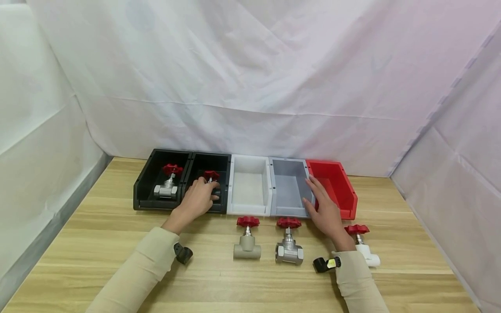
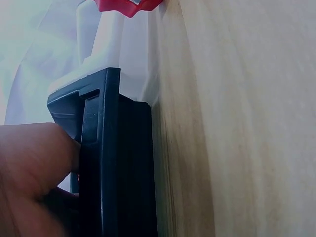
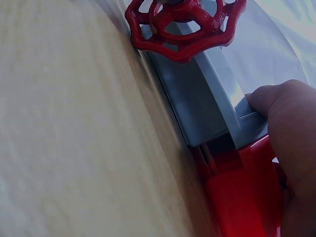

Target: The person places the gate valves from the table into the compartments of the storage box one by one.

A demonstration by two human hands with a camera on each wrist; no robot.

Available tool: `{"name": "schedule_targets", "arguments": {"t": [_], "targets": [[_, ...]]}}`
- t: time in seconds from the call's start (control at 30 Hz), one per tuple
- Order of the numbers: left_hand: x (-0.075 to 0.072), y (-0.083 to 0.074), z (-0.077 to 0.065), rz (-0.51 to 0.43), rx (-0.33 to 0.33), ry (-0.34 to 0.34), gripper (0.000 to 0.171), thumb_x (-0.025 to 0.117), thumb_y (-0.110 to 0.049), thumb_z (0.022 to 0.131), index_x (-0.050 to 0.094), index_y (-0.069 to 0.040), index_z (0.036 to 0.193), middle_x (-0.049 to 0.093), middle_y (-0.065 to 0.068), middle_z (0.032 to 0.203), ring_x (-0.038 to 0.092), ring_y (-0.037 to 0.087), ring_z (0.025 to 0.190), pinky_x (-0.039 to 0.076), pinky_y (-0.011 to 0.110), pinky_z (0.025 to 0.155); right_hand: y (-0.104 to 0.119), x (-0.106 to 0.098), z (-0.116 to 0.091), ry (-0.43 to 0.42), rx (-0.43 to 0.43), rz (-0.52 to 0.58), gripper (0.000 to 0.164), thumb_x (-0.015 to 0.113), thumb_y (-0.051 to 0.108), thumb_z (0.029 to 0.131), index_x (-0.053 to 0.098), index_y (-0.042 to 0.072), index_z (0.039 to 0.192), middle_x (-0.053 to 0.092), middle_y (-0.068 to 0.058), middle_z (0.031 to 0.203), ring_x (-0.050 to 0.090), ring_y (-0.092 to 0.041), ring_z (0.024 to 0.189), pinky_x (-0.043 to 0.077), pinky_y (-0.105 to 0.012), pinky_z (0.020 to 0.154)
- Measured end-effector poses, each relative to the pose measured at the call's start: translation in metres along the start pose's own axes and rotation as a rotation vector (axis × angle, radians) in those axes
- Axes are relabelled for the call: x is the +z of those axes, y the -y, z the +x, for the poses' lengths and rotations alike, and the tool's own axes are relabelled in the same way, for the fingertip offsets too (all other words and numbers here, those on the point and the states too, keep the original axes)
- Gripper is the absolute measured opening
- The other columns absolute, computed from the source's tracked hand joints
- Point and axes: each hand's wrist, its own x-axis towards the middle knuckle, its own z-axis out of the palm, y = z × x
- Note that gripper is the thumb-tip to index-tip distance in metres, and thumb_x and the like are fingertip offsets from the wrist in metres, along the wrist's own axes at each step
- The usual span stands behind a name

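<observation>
My left hand [image 1: 198,196] reaches over the front of the second black bin [image 1: 224,208], fingers and thumb curled round a valve with a red handwheel [image 1: 212,174]; the hand hides most of its body. In the left wrist view the thumb [image 2: 39,163] goes in behind the black front rim. My right hand [image 1: 325,212] lies with spread fingers at the wall between the grey bin [image 1: 290,212] and the red bin [image 1: 348,208]. Its thumb [image 3: 281,101] touches the grey rim in the right wrist view.
A metal valve [image 1: 167,189] stands in the leftmost black bin [image 1: 142,203]. The white bin [image 1: 248,209] sits mid-row. In front of the bins stand a beige valve [image 1: 247,243], a steel valve [image 1: 288,248] and, beside my right wrist, a white valve [image 1: 365,252]. White cloth [image 1: 250,87] hangs behind.
</observation>
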Motion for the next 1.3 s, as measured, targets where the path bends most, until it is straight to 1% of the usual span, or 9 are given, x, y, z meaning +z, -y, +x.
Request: {"name": "schedule_targets", "arguments": {"t": [0.17, 0.37, 0.47, 0.7, 0.87, 1.07, 1.3], "targets": [[0.0004, -0.0003, 0.0010, -0.008, -0.009, 0.018, 0.044, 0.062, 0.005, 0.081, 0.062, -0.005, 0.124, 0.053, 0.028, 0.112, 0.053, 0.039, 0.098, 0.049, 0.044, 0.068, -0.0001, 0.0003, -0.0010, -0.001, 0.001, 0.004, 0.079, 0.075, 0.018, 0.083, 0.034, 0.022, 0.150, 0.023, 0.004, 0.157, 0.038, -0.034, 0.132, 0.048, -0.057, 0.083], [0.0008, 0.0003, 0.0015, -0.015, 0.002, 0.012, 0.042, 0.063, 0.004, 0.082, 0.062, -0.004, 0.123, 0.054, 0.026, 0.109, 0.053, 0.039, 0.096, 0.047, 0.041, 0.064, -0.0005, 0.0004, -0.0023, -0.006, -0.002, 0.006, 0.081, 0.075, 0.018, 0.082, 0.032, 0.024, 0.150, 0.022, 0.005, 0.157, 0.037, -0.033, 0.133, 0.047, -0.057, 0.084], [0.0010, 0.0004, 0.0027, -0.007, 0.002, 0.012, 0.039, 0.064, 0.003, 0.084, 0.063, -0.004, 0.122, 0.054, 0.025, 0.109, 0.053, 0.038, 0.096, 0.048, 0.042, 0.066, -0.0001, 0.0000, -0.0018, -0.005, -0.002, 0.002, 0.080, 0.075, 0.018, 0.082, 0.033, 0.023, 0.150, 0.022, 0.005, 0.157, 0.037, -0.033, 0.133, 0.047, -0.057, 0.084], [0.0004, 0.0003, 0.0059, 0.046, 0.021, 0.016, 0.032, 0.067, -0.001, 0.085, 0.066, -0.005, 0.117, 0.056, 0.022, 0.105, 0.053, 0.039, 0.099, 0.048, 0.048, 0.076, 0.0015, -0.0010, -0.0006, -0.008, -0.002, -0.003, 0.080, 0.075, 0.017, 0.082, 0.033, 0.023, 0.150, 0.024, 0.003, 0.156, 0.038, -0.034, 0.132, 0.048, -0.057, 0.084], [0.0005, -0.0003, 0.0067, 0.056, 0.008, 0.024, 0.031, 0.068, -0.002, 0.085, 0.067, -0.006, 0.116, 0.057, 0.022, 0.106, 0.053, 0.039, 0.100, 0.049, 0.049, 0.076, 0.0012, -0.0009, -0.0005, -0.006, 0.001, -0.002, 0.080, 0.075, 0.017, 0.082, 0.033, 0.024, 0.150, 0.024, 0.003, 0.156, 0.039, -0.034, 0.132, 0.048, -0.056, 0.083], [0.0021, 0.0004, 0.0079, 0.057, -0.005, 0.036, 0.032, 0.066, -0.002, 0.086, 0.067, -0.007, 0.117, 0.055, 0.022, 0.107, 0.052, 0.039, 0.099, 0.049, 0.049, 0.074, 0.0005, -0.0002, -0.0006, -0.003, 0.000, 0.002, 0.080, 0.075, 0.017, 0.082, 0.033, 0.023, 0.150, 0.023, 0.004, 0.156, 0.040, -0.034, 0.131, 0.049, -0.056, 0.082], [0.0018, 0.0012, 0.0068, 0.056, -0.001, 0.047, 0.032, 0.064, -0.003, 0.088, 0.065, -0.007, 0.120, 0.055, 0.024, 0.110, 0.052, 0.040, 0.099, 0.049, 0.049, 0.074, 0.0004, 0.0000, -0.0006, -0.005, -0.021, -0.006, 0.077, 0.074, 0.017, 0.083, 0.034, 0.019, 0.149, 0.024, 0.001, 0.156, 0.041, -0.035, 0.130, 0.049, -0.056, 0.082]]}}
